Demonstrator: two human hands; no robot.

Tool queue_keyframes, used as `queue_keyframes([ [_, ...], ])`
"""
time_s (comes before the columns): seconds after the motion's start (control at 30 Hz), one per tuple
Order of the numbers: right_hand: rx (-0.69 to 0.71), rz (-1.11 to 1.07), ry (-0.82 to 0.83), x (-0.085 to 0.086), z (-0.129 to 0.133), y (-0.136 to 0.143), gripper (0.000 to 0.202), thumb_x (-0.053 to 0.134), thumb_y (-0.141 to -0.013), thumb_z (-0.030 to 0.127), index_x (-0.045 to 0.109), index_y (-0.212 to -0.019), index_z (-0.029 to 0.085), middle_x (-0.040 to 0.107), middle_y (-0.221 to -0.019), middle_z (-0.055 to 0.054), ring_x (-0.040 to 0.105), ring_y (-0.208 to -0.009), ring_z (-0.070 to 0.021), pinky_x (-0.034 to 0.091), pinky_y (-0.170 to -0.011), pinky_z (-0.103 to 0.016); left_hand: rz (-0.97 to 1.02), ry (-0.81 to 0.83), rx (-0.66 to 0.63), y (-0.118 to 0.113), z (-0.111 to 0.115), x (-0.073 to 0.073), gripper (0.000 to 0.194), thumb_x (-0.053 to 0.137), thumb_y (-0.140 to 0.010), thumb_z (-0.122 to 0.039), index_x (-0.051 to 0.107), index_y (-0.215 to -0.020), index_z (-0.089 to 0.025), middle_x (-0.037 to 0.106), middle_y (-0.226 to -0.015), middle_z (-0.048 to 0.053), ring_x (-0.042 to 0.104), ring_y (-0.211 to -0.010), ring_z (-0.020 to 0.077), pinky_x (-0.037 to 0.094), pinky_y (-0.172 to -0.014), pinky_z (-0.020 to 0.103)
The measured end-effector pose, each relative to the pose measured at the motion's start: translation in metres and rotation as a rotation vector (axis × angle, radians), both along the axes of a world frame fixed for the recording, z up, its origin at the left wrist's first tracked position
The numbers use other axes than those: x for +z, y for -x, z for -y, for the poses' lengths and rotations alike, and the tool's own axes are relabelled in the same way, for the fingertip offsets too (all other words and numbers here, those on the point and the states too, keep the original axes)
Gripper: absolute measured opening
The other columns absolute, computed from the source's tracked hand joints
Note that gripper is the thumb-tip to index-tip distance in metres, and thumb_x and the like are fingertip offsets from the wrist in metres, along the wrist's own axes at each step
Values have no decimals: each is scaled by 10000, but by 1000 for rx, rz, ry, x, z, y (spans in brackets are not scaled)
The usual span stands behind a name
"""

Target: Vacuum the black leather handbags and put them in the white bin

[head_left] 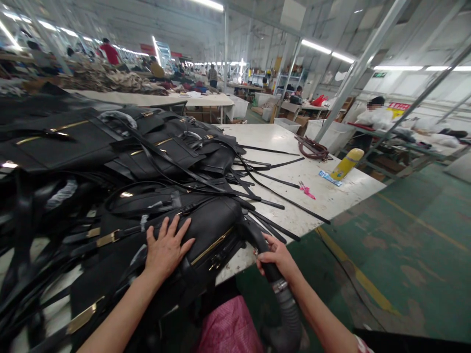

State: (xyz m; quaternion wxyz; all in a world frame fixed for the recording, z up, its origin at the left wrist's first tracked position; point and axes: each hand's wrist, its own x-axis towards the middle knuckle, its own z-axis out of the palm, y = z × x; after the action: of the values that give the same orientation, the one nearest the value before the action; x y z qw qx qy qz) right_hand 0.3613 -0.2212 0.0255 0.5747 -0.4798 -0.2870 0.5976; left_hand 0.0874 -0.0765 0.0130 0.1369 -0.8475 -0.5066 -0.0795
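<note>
We can read no text.
At two o'clock, the green sign and red-and-yellow sign are too small.

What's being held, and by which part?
The right hand holds a black hose by its nozzle, above the clamp; the left hand rests on a bag.

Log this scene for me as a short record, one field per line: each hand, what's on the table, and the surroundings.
Left hand: left hand spread flat on a black bag with a gold zip
Right hand: right hand wrapped around a black tube joined to a grey ribbed hose
Tube end: beside the bag; contact unclear
Table: white table bearing more black bags, brown straps, a yellow bottle
Floor: green floor, yellow lines
Background: workshop, several people
</note>
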Motion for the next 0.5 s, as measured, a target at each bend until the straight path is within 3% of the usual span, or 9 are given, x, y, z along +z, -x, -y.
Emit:
queue_keyframes([
  [0.17, -211, 21, -65, 15, 10, -10, 538, 647, -608, 184, 443, -1106, 163, 596, -733, -13, 553, -452, -127, 448, -398, -230, 54, 18, -11, 0, -1, -2, 507, 374, -822, -444, 347, -1306, -296, 293, -1405, 83, 145, -1305, 318, 43, -991, 583],
  [0.23, -163, 32, -40, 20, 24, -12, 581, 661, -599, 189, 434, -1133, 163, 603, -737, -23, 550, -439, -132, 439, -385, -236, 72, 20, -12, 0, -1, -4, 511, 380, -820, -448, 347, -1306, -294, 288, -1407, 85, 144, -1305, 320, 37, -990, 585],
  [0.33, 23, 26, 49, 21, 36, -6, 688, 679, -569, 171, 401, -1199, 164, 612, -764, -40, 553, -425, -139, 426, -359, -233, 92, 24, -11, 0, 0, -3, 513, 382, -819, -455, 351, -1304, -291, 289, -1406, 88, 144, -1304, 323, 28, -989, 587],
  [0.5, 53, 53, 106, 10, 7, 6, 553, 689, -548, 219, 489, -1055, 127, 614, -656, -28, 544, -395, -152, 425, -351, -242, 107, 68, -2, -1, 3, 1, 519, 387, -814, -475, 361, -1299, -292, 307, -1398, 91, 167, -1299, 322, 23, -995, 579],
])
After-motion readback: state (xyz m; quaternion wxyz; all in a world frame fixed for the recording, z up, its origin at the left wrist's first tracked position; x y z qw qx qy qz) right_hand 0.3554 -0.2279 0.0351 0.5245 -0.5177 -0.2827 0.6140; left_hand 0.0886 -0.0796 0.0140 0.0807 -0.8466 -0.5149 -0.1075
